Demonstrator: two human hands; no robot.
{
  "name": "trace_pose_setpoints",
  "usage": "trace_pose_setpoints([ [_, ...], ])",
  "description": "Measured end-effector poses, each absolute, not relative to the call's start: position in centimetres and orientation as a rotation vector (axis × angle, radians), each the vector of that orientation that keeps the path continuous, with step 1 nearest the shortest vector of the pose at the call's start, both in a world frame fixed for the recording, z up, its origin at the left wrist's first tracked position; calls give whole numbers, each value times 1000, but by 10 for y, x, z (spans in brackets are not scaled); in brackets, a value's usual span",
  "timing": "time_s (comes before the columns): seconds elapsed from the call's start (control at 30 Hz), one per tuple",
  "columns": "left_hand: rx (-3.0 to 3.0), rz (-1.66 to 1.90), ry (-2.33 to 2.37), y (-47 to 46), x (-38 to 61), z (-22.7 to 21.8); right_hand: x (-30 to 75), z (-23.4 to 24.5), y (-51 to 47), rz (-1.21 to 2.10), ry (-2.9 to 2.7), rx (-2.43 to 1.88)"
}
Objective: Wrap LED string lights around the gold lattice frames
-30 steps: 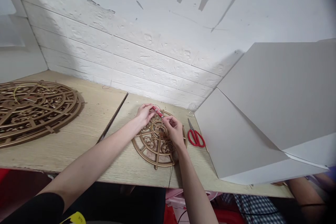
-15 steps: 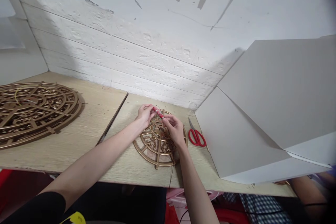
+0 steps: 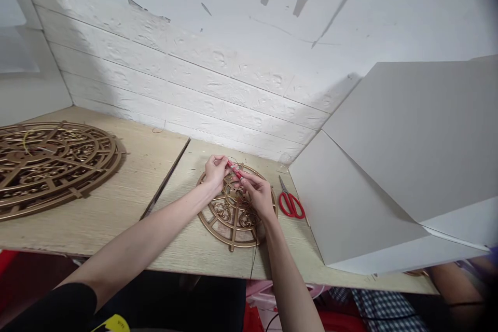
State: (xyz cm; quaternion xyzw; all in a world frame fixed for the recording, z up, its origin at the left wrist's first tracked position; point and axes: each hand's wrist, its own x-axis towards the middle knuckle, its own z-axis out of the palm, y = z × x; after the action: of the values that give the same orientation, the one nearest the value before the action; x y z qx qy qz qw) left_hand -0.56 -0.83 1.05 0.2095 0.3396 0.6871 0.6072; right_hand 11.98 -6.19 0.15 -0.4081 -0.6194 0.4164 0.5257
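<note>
- Wall with a white, brick-patterned covering [image 3: 218, 93] stands behind the round, gold-coloured openwork panel [image 3: 234, 218].
- Pale wood-grain table [image 3: 155, 142] carries that panel.
- Large, folded white board [image 3: 373, 166] stands to the panel's right.
- Stack of larger, gold-coloured round openwork pieces [image 3: 54, 168] lies well to the panel's left.
- Bare left hand [image 3: 216, 172], above the panel's far left part: fingertips pinched on the upper end of a slim, red, rod-like piece [image 3: 234, 169].
- Bare right hand [image 3: 260, 194], above the panel's right half: thumb and fingers closed on the piece's lower end. The left wrist has just turned inward and the right index finger now reaches further along the red piece, so the handling seems centred there rather than on the panel.
- Red-handled metal scissors [image 3: 287, 196] lie just right of the panel, untouched.
- Red piece itself: slanted above the panel's far part, between both hands.
- Thin dark cord [image 3: 253, 258] hangs from the panel's near right side.
</note>
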Motion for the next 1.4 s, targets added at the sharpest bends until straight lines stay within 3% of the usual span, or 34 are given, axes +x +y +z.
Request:
trace_pose_setpoints([
  [1.0, 497, 1497, 730, -6, -12, 11, 125, 14, -66, 1127, -1359, -921],
  [1.4, 717, 1360, 711, 2, -42, 15, 165, 16, -56, 741, -773, -860],
])
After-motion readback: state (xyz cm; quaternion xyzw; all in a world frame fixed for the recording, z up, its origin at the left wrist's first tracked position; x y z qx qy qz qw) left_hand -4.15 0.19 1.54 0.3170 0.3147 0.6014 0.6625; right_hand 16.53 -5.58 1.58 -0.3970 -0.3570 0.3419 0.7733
